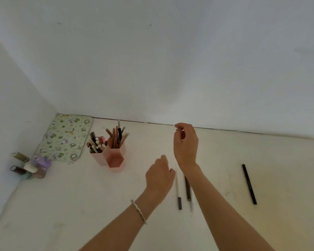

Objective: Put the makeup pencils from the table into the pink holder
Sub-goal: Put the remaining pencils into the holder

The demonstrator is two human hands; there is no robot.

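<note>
Since pencils just beside left hand look light, stiff, roll-prone, mid-barrel pinch suits; right hand loosely curled, empty; left fingers hidden, grip unclear.

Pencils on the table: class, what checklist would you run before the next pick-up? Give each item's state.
1. Holder upright: ok.
2. Room in holder: cannot tell, it looks crowded.
3. White pencil, brown pencil and black pencil lying free of each other: ok.
4. Right hand empty: ok.
5. Left hand gripping white pencil: cannot tell, fingers hidden.
</note>
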